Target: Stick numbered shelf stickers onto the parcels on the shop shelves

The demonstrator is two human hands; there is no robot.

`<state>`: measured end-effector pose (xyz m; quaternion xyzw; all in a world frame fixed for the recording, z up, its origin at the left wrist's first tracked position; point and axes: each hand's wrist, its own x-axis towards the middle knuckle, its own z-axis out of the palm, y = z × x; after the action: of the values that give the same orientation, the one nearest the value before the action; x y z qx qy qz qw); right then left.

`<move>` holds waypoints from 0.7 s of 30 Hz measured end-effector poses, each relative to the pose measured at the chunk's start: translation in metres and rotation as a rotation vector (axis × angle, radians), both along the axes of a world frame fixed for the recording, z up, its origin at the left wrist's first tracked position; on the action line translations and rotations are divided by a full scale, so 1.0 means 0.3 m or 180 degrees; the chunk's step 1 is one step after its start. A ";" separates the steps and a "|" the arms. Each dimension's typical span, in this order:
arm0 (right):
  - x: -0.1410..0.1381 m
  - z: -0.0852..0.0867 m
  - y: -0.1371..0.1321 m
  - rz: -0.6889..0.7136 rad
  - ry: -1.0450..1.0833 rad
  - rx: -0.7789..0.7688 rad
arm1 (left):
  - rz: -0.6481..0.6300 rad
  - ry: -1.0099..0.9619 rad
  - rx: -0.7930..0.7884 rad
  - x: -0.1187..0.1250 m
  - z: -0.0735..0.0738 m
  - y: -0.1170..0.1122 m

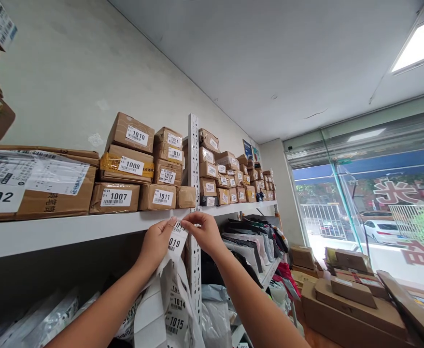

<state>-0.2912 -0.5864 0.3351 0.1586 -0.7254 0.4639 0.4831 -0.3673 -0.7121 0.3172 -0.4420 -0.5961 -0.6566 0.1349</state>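
My left hand pinches the upper end of a long strip of number labels, its thumb beside the labels marked 1019. Close by on the right, my right hand has its thumb and fingertips closed at the top label's corner. Whether that label is partly peeled, I cannot tell. The rest of the strip hangs in loops below, showing 1014 and 1015. Just above my hands, on the white shelf, sit a box labelled 1011 and a small carton with no label showing.
Labelled boxes are stacked along the shelf. A perforated white post stands between the shelf sections. Bagged parcels fill the lower shelf on the right. Large cartons lie on the floor by the window.
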 end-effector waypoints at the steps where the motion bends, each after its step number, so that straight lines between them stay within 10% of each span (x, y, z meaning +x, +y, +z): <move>1: -0.002 0.008 -0.009 -0.0112 0.0184 0.0031 | -0.0045 -0.0037 -0.0007 0.003 0.003 0.000; 6: -0.033 0.098 0.004 -0.0037 0.0597 0.0031 | -0.0051 0.0145 -0.0423 0.034 0.026 -0.047; 14: -0.093 0.243 0.140 -0.0324 0.0316 0.0297 | 0.1739 0.1583 -0.1625 0.068 0.105 -0.238; 18: -0.077 0.226 0.113 -0.1345 0.0663 0.0377 | 0.3114 0.2156 -0.2322 0.124 0.216 -0.235; 21: -0.079 0.203 0.050 -0.1931 0.0428 0.0714 | 0.3403 0.2180 -0.2661 0.154 0.277 -0.193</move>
<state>-0.3147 -0.5712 0.3960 0.0177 -0.7527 0.2047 0.6255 -0.3211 -0.7700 0.4003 -0.2865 -0.8531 -0.0474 0.4335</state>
